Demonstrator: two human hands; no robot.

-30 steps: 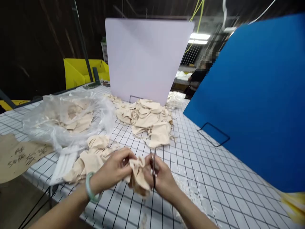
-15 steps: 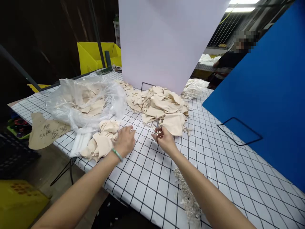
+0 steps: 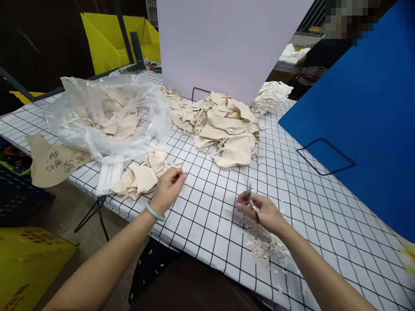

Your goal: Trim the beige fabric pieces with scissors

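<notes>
My right hand is closed around a pair of small scissors, blades pointing away from me, above the heap of small trimmings. The blades are blurred by motion. My left hand, with a green bangle at the wrist, has thumb and fingers pinched together; what they hold, if anything, is too small to make out. It is beside the small pile of beige fabric pieces, in front of it on the right. Farther back lies the larger heap of beige fabric pieces, away from both hands.
A clear plastic bag with beige pieces lies at left. Before it are a white plastic holder and a brown marked paper pattern. A pale panel and a blue panel stand on the checked table. A person is behind.
My right hand has moved right and nearer with the scissors, from the large heap to above the trimmings. My left hand's fingers have drawn together into a pinch. The view has tilted down.
</notes>
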